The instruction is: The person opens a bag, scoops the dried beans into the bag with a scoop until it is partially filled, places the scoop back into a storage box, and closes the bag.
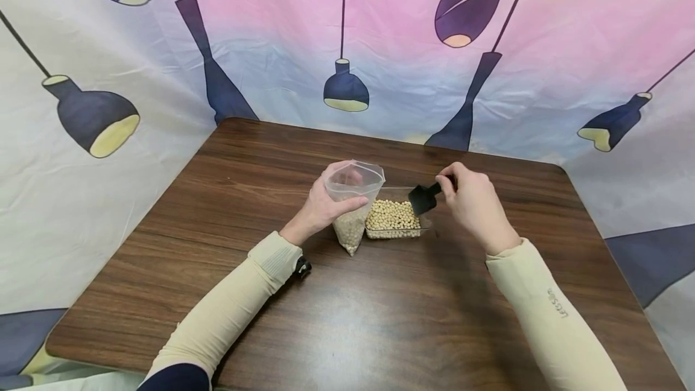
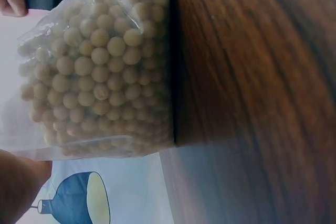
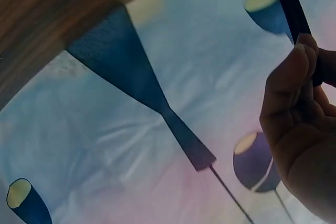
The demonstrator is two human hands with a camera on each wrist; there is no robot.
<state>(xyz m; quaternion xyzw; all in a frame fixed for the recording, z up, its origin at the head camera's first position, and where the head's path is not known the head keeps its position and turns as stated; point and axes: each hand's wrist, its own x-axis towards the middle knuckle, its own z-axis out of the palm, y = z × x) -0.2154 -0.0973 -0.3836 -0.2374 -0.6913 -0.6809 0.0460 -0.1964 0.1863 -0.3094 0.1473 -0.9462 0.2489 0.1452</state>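
Observation:
My left hand (image 1: pixel 321 201) grips a clear plastic bag (image 1: pixel 353 189) near its open mouth, thumb across the front. Round pale-yellow soybeans (image 2: pixel 100 72) fill the lower part of the bag, whose bottom comes down at the table. Just right of it is a clear rectangular tub (image 1: pixel 393 234) holding more soybeans (image 1: pixel 392 215). My right hand (image 1: pixel 471 201) pinches the handle of a small black scoop (image 1: pixel 422 199), its head over the tub's right end. In the right wrist view, thumb and fingers close around the black handle (image 3: pixel 294 9).
Bag and tub stand mid-way on a brown wood-grain table (image 1: pixel 347 312). Behind it hangs a cloth backdrop (image 1: pixel 293 65) printed with lamps, meeting the table's far edge. A small black device (image 1: pixel 302 267) sits at the left wrist.

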